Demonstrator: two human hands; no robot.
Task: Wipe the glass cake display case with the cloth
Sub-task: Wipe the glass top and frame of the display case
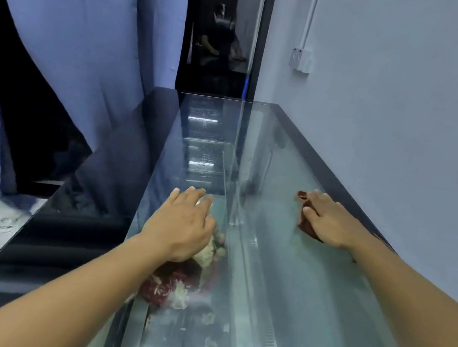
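The glass cake display case [279,286] stretches away from me, its flat glass top seen from above. My right hand [327,219] presses flat on a brown cloth [305,226] near the top's right edge; the cloth's corner shows past my fingers. My left hand [184,223] rests palm down on the glass near its left side, fingers spread, nothing in it. Through the glass below my left hand I see red and white cakes [180,285] on a shelf.
A black panel [92,196] slopes down the case's left side. Blue curtains [77,44] hang at the left, a pale wall [409,127] with a socket [299,60] runs close along the right. A dark doorway [222,37] lies beyond the case's far end.
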